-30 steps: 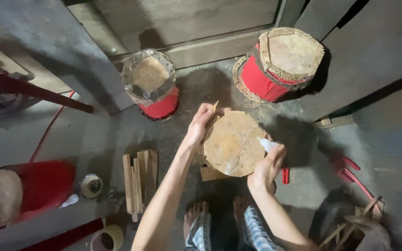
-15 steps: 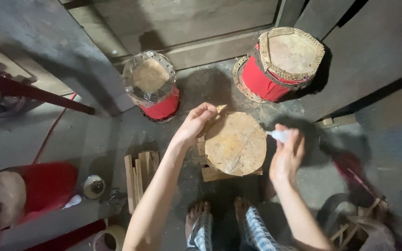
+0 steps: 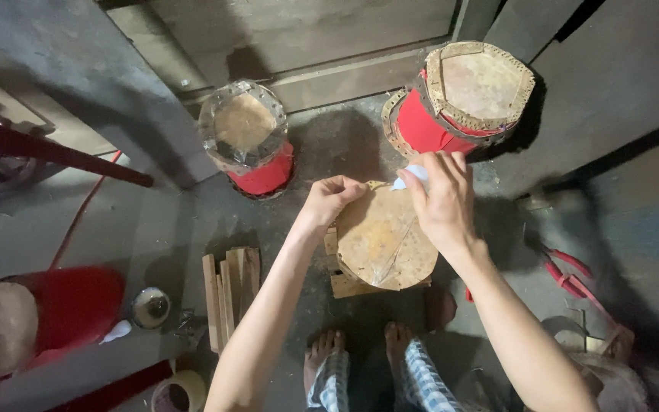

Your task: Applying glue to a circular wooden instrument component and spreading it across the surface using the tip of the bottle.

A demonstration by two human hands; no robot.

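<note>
Pinching the far edge of a round tan hide disc [image 3: 383,240] with left hand [image 3: 329,200] fingers, disc lying on a wooden block [image 3: 345,284] on the floor, right hand [image 3: 442,200] fingers gripping a small white object [image 3: 411,176] at the disc's far rim, two red drums [image 3: 467,95] standing beyond.

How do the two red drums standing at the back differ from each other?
The left red drum looks smaller, with a rounder top inside a shiny, clear-wrapped rim; the right red drum looks larger, with a more angular, pale top edged in stitched hide. The left one stands apart from the hands; the right hand is just in front of the right one. Both stand upright with red bodies.
</note>
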